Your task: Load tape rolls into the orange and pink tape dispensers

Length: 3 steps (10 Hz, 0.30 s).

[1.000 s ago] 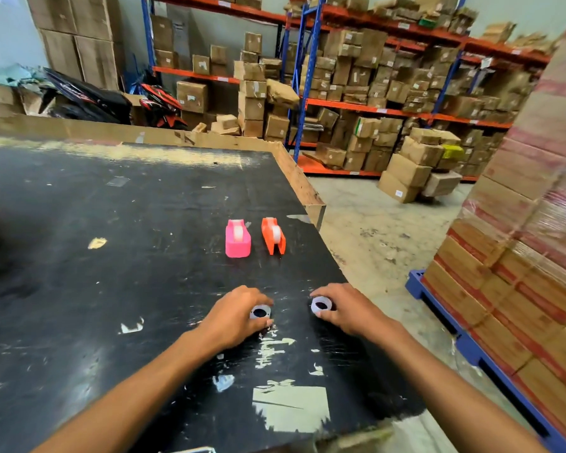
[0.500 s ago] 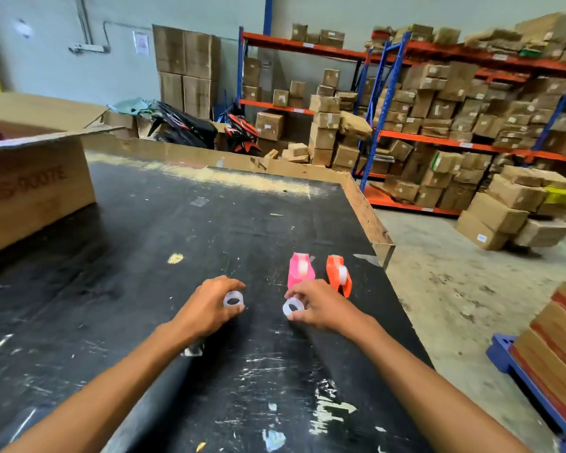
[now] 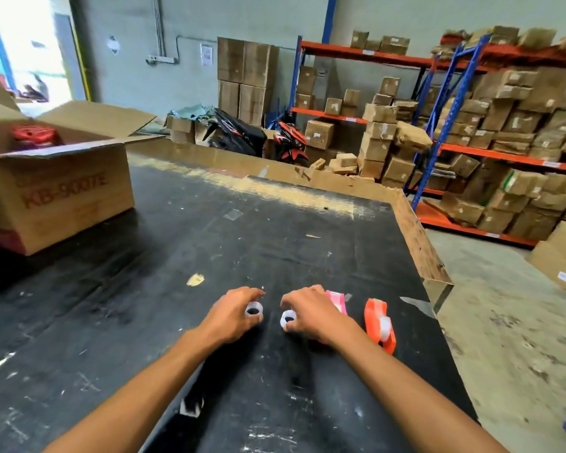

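Note:
Two small clear tape rolls are in my hands above the black table (image 3: 209, 243). My left hand (image 3: 231, 317) pinches one tape roll (image 3: 253, 310). My right hand (image 3: 312, 313) pinches the other tape roll (image 3: 288, 318). The pink dispenser (image 3: 338, 300) lies just behind my right hand, mostly hidden by it. The orange dispenser (image 3: 379, 323) lies to its right near the table's right edge, with a white roll showing in it.
An open cardboard box (image 3: 56, 188) marked KB-9007E stands at the table's left with a red item inside. A raised wooden rim (image 3: 415, 233) runs along the far and right edges. Shelving with cartons and parked scooters (image 3: 236, 134) lie beyond.
The view has swung left and up. Both hands, each holding a roll, have moved forward to beside the dispensers; my right hand now covers most of the pink one.

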Available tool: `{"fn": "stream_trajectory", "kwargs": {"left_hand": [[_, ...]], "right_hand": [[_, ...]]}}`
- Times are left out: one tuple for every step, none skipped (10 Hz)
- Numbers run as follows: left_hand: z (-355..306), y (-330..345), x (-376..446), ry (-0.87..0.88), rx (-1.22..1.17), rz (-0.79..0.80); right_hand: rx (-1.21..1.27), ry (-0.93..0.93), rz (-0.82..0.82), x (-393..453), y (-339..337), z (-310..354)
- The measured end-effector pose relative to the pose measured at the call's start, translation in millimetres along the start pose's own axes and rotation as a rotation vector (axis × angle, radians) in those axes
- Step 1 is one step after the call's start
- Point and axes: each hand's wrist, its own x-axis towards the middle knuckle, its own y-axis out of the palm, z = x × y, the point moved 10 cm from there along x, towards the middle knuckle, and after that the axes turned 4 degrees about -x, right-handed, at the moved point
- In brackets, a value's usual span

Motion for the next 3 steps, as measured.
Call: {"fn": "stream_trajectory", "kwargs": {"left_hand": [[2.1, 9.8, 4.6, 0.019, -0.002, 0.037], [3.8, 9.5, 3.2, 0.035, -0.032, 0.025], [3.1, 4.3, -2.4, 0.078, -0.065, -0.003]], "right_hand": [[-0.004, -0.015, 0.026, 1.9, 7.9, 1.6], [0.039, 0.003, 0.031, 0.0, 8.3, 0.5], [0.035, 0.020, 0.022, -4.4, 4.2, 0.5]]}}
